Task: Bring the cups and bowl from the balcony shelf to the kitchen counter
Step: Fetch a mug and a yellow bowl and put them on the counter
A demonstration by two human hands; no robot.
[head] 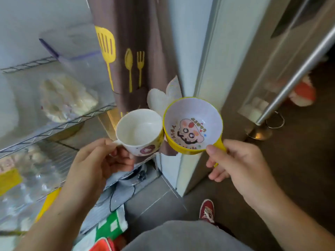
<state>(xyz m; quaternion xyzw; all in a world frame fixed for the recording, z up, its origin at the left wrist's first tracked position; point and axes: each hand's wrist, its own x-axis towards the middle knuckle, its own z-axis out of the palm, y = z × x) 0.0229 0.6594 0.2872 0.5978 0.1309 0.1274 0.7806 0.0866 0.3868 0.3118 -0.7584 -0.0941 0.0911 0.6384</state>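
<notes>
My left hand [101, 160] grips the handle of a white cup [139, 131] with a small round picture on its side; the cup is empty and upright. My right hand [233, 160] pinches the yellow handle of a yellow bowl [193, 124], whose white inside shows a cartoon face. Cup and bowl are held side by side in the air, rims nearly touching, at the middle of the view. Both are beside the wire shelf [54, 127] on the left.
The wire shelf holds plastic-wrapped items and boxes. A brown curtain [134, 51] with yellow utensil prints hangs behind the cup. A white door frame [195, 69] and a metal bar [297, 69] stand to the right. My red shoe [207, 211] is on the brown floor.
</notes>
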